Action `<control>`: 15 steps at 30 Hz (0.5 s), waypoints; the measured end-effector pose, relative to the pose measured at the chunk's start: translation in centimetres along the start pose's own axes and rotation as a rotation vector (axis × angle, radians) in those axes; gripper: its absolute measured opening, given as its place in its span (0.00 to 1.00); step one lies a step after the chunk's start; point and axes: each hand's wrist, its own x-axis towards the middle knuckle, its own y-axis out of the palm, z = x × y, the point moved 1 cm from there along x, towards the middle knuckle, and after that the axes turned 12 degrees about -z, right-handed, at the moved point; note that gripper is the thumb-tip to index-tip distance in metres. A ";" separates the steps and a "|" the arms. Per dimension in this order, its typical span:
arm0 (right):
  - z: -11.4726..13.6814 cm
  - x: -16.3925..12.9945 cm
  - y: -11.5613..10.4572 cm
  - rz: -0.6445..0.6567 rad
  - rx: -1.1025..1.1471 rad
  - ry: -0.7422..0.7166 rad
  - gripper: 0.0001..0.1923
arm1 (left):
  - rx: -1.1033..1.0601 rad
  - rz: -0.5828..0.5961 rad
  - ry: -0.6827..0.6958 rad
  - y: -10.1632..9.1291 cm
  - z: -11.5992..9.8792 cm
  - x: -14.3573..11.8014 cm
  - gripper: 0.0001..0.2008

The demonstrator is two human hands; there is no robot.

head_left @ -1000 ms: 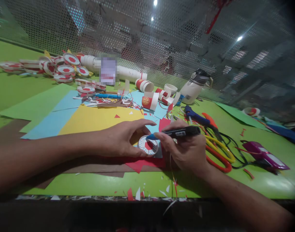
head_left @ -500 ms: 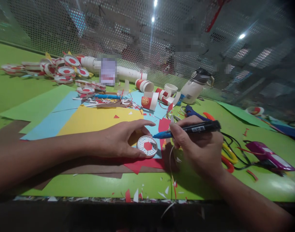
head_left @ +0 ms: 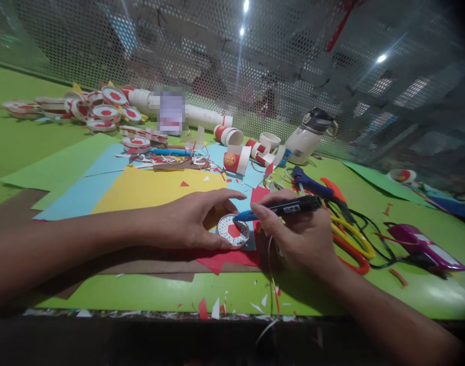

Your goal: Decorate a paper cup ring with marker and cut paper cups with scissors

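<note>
My left hand [head_left: 202,218] pinches the left edge of a small white paper disc [head_left: 224,237] between thumb and fingers. The disc has a raised rim, a red hexagon in its middle and blue dots around it. My right hand [head_left: 299,234] is closed around a marker [head_left: 289,206] with a black barrel and a blue tip end. The marker's tip is over the upper part of the disc; whether it touches, I cannot tell. Under the disc lie sheets of coloured paper, among them a yellow sheet [head_left: 160,188] and a red one [head_left: 209,258].
Finished-looking discs [head_left: 105,112] are heaped at the back left. Cut paper cups [head_left: 236,159] and a white bottle [head_left: 307,140] stand farther back. On the right are a blue glue gun [head_left: 312,182], scissors with yellow and orange handles [head_left: 356,241] and a purple device [head_left: 427,246].
My right hand has moved left with the marker, bringing its tip from the disc's right edge over its upper face. My left hand and the disc stay nearly in place.
</note>
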 end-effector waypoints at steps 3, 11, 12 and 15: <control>0.1 0.0 0.0 0.006 -0.010 0.009 0.03 | -0.003 0.013 -0.002 0.0 0.0 0.0 0.35; 0.3 0.1 0.2 0.024 -0.037 0.015 0.03 | -0.038 0.031 -0.014 -0.1 0.4 -0.1 0.37; 0.4 0.1 0.2 0.035 -0.044 0.003 0.03 | -0.043 0.033 -0.005 -0.1 0.5 -0.1 0.37; 0.4 0.2 0.2 0.076 -0.086 -0.038 0.04 | -0.026 0.032 0.013 -0.1 0.5 -0.1 0.37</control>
